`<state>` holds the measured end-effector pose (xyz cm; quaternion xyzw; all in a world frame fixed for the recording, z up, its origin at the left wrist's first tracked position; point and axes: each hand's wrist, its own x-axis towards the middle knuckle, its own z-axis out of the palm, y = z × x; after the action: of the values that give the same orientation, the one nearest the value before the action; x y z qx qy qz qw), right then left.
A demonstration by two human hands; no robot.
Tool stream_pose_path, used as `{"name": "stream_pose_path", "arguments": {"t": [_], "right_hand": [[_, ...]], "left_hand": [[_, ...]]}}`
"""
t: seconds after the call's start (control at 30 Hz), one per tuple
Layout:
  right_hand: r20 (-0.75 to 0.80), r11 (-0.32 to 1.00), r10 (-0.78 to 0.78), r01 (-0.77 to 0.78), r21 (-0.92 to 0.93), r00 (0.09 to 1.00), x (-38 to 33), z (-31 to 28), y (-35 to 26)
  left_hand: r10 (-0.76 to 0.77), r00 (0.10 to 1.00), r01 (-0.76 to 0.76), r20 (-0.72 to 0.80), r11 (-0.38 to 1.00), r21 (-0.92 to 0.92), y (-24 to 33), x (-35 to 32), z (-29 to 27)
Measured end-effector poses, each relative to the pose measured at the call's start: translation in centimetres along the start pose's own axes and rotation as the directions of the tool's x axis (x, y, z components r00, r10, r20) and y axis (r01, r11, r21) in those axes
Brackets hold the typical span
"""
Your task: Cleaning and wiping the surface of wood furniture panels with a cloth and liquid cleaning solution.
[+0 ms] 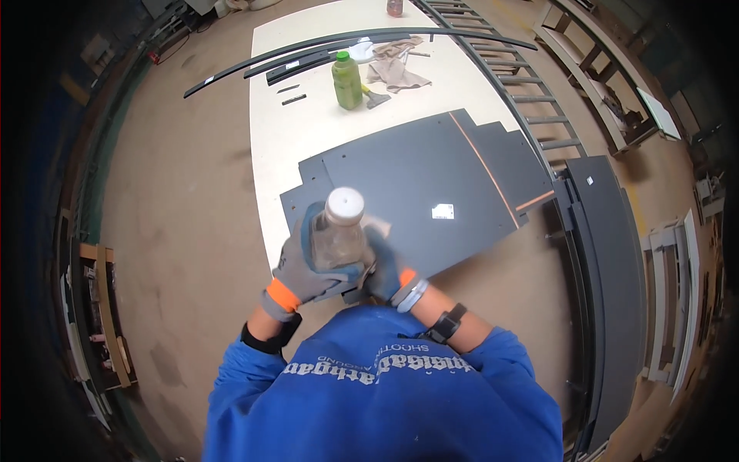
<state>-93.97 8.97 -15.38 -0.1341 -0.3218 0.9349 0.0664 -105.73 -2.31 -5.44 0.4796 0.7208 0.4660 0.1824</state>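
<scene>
In the head view, both gloved hands meet at the near edge of the pale counter (285, 146), over the corner of a large dark grey panel (431, 185) that lies flat on it. The left hand (304, 266) wraps a clear bottle (339, 231) with a white cap, its fingers (327, 271) clamped around the bottle's body from the left and below. The bottle stands roughly upright, cap toward the camera, just above the panel's near edge. The right hand (385, 269) sits tight against the bottle's right side, partly hidden behind it; its fingers are curled inward, but whether they grip the bottle or something small under it cannot be told. A bit of pale cloth or paper shows beside the bottle at that hand.

Taking the panel as the landmark: on it, toward its right, lies a small white label (443, 211), and an orange line (485, 165) runs across its right part. Beyond the panel's far edge stands a green bottle (346, 79), with a crumpled beige rag (394, 69) just right of it. Farther still, long curved dark strips (354, 38) lie across the counter's far end. Right of the panel, off the counter, stands a grey metal frame (523, 85) like a ladder, and nearer, a stack of dark curved boards (608, 254).
</scene>
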Motion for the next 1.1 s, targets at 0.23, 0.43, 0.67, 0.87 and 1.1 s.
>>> {"name": "stream_pose_path", "arguments": {"t": [0.23,0.43,0.67,0.87,1.1], "right_hand": [[0.011,0.849,-0.21,0.176,0.498,0.978,-3.3,-1.0,-5.9],[0.126,0.869,-0.221,0.137,0.475,0.967,-5.3,-0.3,-4.2],[0.143,0.836,-0.157,0.054,0.546,0.977,-5.7,-1.1,-2.2],[0.128,0.824,-0.204,0.1,0.558,0.971,-5.6,-2.1,-0.9],[0.0,0.834,-0.206,0.175,0.523,0.979,-5.3,-3.8,-0.2]], "left_hand": [[-0.115,0.942,-0.007,0.316,0.934,0.358,-0.1,0.3,-4.0],[-0.277,0.852,-0.106,0.444,0.739,0.665,-0.5,0.8,-4.4],[-0.421,0.782,-0.222,0.46,0.502,0.836,0.6,1.6,-3.3],[-0.439,0.753,-0.292,0.489,0.443,0.847,1.4,1.6,-1.9],[-0.396,0.725,-0.384,0.563,0.446,0.808,2.4,1.1,-1.1]]}}
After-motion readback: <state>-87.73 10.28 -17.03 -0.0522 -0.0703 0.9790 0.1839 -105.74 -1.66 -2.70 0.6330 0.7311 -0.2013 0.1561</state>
